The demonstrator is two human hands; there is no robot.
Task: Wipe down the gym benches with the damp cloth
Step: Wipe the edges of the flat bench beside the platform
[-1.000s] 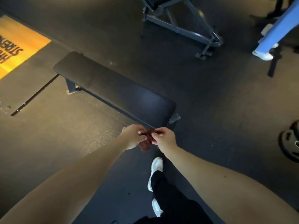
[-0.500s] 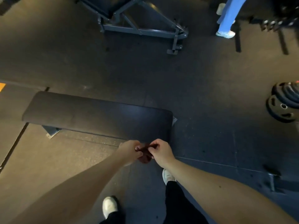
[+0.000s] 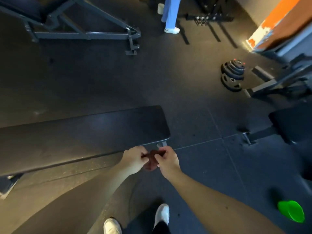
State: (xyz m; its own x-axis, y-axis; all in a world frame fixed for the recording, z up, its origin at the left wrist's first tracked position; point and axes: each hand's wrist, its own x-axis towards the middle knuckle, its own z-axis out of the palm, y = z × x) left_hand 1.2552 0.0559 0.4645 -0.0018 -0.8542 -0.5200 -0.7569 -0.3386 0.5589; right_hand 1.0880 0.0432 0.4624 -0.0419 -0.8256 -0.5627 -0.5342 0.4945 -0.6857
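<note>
Head view, looking down: my left hand (image 3: 135, 159) and right hand (image 3: 166, 160) meet just in front of me. Each pinches the small dark reddish-brown cloth (image 3: 151, 164) between thumb and curled fingers, with the bulk of it bunched and hanging between them. It's in the air, just on the near side of the long flat black padded bench (image 3: 84, 137), by its right end and not touching the pad. I reckon I'm sorting the cloth out before a pass; whether any of the pad has been wiped, I can't tell. To do this well, I want it folded into a flat pad, not a wad, so a broad damp face meets the surface. Then I start at this right end, press with a flat palm, and run long overlapping strokes leftward, catching the rounded edges too. Another black padded bench (image 3: 290, 125) waits to the right.
</note>
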